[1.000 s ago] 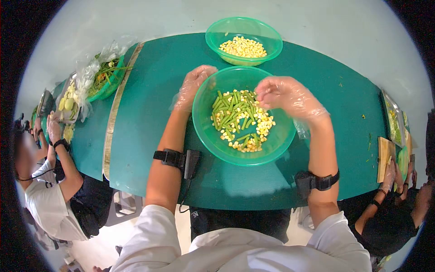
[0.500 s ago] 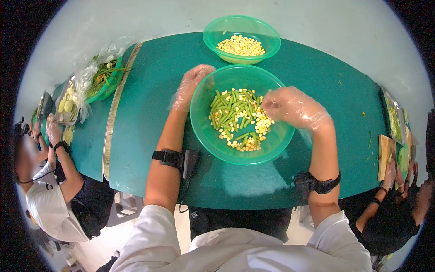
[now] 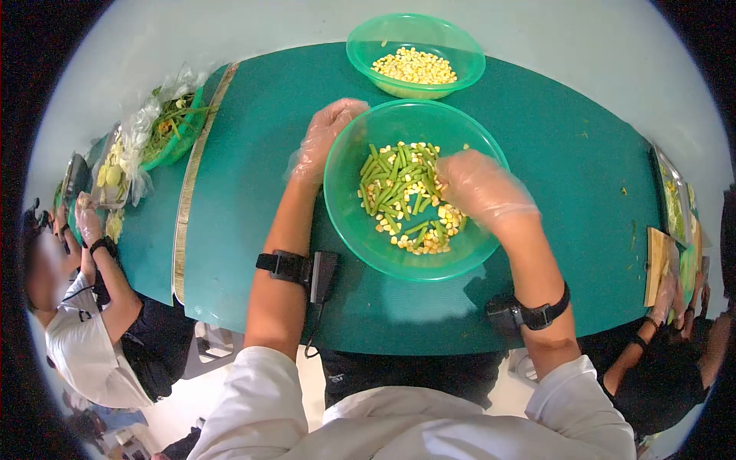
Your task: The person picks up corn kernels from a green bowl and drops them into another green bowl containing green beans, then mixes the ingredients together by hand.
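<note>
A green bowl [image 3: 345, 222] on the green table holds cut green beans [image 3: 391, 180] and corn kernels [image 3: 431, 239]. My left hand [image 3: 326, 138], in a clear plastic glove, is closed on the bowl's upper left rim. Inside the bowl at the right, my right hand [image 3: 483, 188], also gloved, has its fingers bent down against the beans and corn; its fingertips are hidden, so whether they grip anything does not show. Behind stands a second green bowl [image 3: 468, 73] with corn kernels [image 3: 414, 66].
At the left are a green bowl of vegetable scraps [image 3: 175, 130], a plastic bag [image 3: 138, 146] and a person in a white shirt [image 3: 88, 337]. At the right lie a wooden board [image 3: 656, 264] and a tray [image 3: 669, 192], beside a co-worker's gloved hands [image 3: 665, 295].
My right hand has moved left, deeper over the bowl's contents. The near bowl sits slightly further right in view, and my left hand stays at its rim.
</note>
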Available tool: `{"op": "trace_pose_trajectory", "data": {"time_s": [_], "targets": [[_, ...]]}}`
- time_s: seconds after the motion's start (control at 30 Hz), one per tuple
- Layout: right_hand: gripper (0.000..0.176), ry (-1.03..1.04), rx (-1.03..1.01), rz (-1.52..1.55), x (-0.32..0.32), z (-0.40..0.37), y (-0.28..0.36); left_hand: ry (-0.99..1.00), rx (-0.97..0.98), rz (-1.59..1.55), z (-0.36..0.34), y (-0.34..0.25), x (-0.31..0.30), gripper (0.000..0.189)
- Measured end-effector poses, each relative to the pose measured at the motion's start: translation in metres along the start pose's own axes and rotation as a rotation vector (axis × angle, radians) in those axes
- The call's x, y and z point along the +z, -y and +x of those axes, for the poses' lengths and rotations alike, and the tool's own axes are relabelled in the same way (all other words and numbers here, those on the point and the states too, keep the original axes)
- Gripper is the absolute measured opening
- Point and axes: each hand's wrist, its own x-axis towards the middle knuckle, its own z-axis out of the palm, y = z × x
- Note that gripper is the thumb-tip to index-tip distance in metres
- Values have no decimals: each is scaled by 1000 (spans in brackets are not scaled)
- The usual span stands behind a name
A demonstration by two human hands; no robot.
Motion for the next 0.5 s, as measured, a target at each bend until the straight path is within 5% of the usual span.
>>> {"op": "trace_pose_trajectory", "data": {"time_s": [0.5], "targets": [[18, 149, -122, 78, -32, -10, -7, -20, -56, 40, 0, -5, 1, 31]]}}
